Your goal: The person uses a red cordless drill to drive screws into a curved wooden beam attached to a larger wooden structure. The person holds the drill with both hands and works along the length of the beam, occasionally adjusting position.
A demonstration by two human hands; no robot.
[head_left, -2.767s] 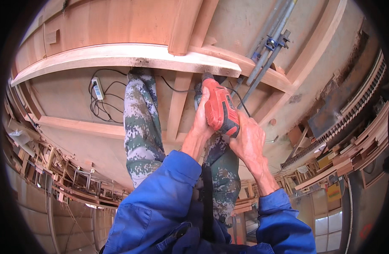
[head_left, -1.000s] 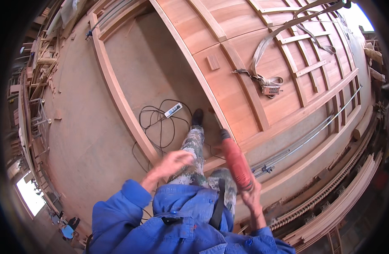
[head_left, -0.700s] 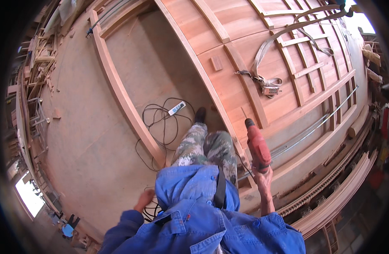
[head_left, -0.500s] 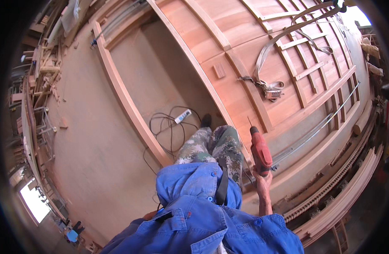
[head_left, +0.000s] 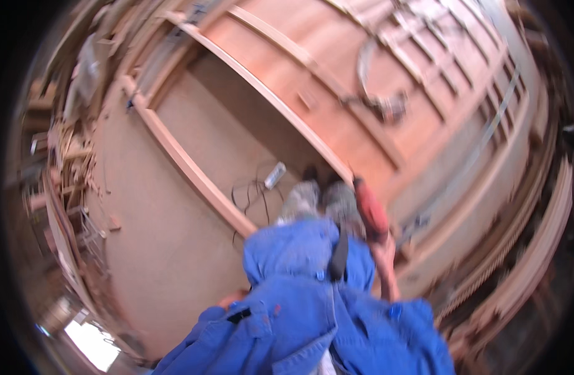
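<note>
A red power drill (head_left: 371, 211) is in my right hand (head_left: 382, 255), whose fingers wrap round its handle. The drill points away from me, with its dark chuck near the edge of a large wooden panel (head_left: 324, 128). My left hand (head_left: 232, 300) shows only as a sliver at the left side of my blue jacket; its fingers are hidden, so what it holds, if anything, does not show. On the panel lie a small wood block (head_left: 307, 100) and a strap with a metal ratchet buckle (head_left: 390, 107). The picture is smeared by motion.
Left of my legs, a white power strip (head_left: 275, 175) lies on the floor with tangled dark cable (head_left: 249, 197). A long wooden beam (head_left: 187, 172) runs beyond it. Scrap wood (head_left: 74, 150) is piled at far left; long timbers (head_left: 518, 262) and a metal bar clamp (head_left: 487, 134) lie at right.
My view has swung, so the panel and beam appear shifted left. The drill, still in my right hand, now sits slightly left and nearer the panel's edge. More of my left hand's edge shows.
</note>
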